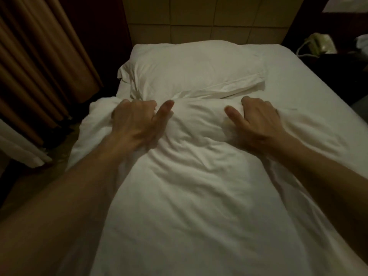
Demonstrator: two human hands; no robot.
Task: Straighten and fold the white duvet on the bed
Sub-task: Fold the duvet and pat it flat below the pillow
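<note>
progress: early | duvet (199,186) rumpled, unfolded on bed (298,76) | left hand (135,124), right hand (258,120) each clutch its top edge below pillow (189,66) | left: straighten, fold

No text, label, brand, number or sign can be read anywhere in the view.
</note>
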